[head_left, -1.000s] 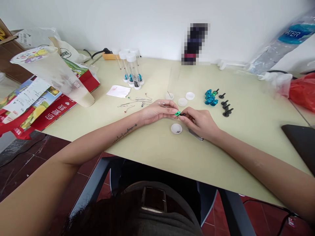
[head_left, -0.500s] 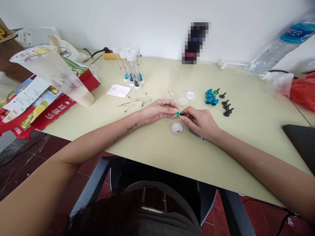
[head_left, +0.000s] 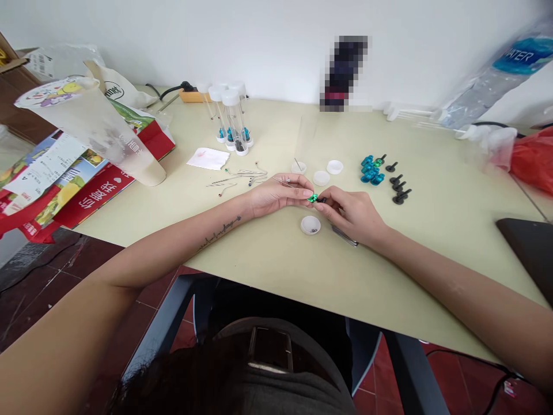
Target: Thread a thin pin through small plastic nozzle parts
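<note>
Pinching green-black piece (head_left: 313,198), 2 hands (head_left: 356,214) nearly closed, room before table edge (head_left: 276,289)

Plastic cup (head_left: 106,132): placed left | printed packaging (head_left: 93,202): laid near cup | water bottle (head_left: 488,83): set near wall | red bag (head_left: 534,164): seen right
</note>
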The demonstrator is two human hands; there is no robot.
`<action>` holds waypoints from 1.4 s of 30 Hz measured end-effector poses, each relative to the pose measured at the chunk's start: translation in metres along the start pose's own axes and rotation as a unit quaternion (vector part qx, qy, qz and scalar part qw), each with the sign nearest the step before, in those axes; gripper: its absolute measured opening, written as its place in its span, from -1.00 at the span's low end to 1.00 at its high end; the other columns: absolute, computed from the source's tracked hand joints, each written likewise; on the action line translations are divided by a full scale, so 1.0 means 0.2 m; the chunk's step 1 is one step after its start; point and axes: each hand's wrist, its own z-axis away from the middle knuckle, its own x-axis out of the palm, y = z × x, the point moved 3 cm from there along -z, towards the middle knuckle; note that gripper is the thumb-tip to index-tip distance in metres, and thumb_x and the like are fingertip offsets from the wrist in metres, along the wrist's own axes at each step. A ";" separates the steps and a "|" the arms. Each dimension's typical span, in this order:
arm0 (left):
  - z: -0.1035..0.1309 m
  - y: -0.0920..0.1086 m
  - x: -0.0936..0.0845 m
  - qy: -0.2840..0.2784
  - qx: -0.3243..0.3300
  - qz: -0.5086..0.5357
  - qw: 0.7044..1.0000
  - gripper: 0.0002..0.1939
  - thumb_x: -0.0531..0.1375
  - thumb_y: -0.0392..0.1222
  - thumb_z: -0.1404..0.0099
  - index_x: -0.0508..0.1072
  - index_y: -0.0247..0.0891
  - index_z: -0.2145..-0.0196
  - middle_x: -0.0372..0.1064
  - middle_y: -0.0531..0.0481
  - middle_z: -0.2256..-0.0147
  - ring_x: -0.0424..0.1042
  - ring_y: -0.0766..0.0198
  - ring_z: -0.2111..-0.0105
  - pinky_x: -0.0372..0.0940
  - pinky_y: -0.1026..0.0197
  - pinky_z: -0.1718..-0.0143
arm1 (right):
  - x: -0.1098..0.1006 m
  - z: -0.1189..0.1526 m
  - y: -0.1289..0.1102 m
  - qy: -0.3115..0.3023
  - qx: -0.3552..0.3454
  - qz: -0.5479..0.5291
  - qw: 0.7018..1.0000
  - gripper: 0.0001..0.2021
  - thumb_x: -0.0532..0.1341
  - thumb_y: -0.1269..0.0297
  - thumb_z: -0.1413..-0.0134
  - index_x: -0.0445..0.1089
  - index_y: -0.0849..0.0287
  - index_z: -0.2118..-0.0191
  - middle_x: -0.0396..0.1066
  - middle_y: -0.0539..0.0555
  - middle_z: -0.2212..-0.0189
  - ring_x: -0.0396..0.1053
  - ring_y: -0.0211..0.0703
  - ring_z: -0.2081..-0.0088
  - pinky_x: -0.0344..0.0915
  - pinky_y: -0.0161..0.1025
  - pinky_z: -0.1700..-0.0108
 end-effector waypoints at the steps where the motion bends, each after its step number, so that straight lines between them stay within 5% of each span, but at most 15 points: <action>1: 0.00 0.00 0.00 0.000 0.000 -0.001 1.000 -0.72 0.29 -0.20 -0.05 0.39 -0.40 0.30 0.38 -0.04 0.34 0.41 0.34 0.27 0.24 0.16 0.04 | 0.00 0.00 0.00 0.000 -0.001 0.004 1.000 -0.59 -0.05 -0.01 -0.21 0.30 0.26 0.27 0.27 -0.02 0.55 0.10 -0.53 0.57 -0.01 -0.50 0.45; 42: 0.00 0.00 0.00 -0.008 0.001 -0.013 1.000 -0.73 0.28 -0.20 -0.07 0.39 -0.42 0.29 0.36 -0.04 0.35 0.41 0.33 0.25 0.24 0.14 0.03 | 0.00 -0.01 0.00 -0.011 -0.010 0.017 1.000 -0.56 -0.07 -0.01 -0.22 0.33 0.28 0.33 0.26 -0.01 0.55 0.07 -0.54 0.57 -0.06 -0.51 0.45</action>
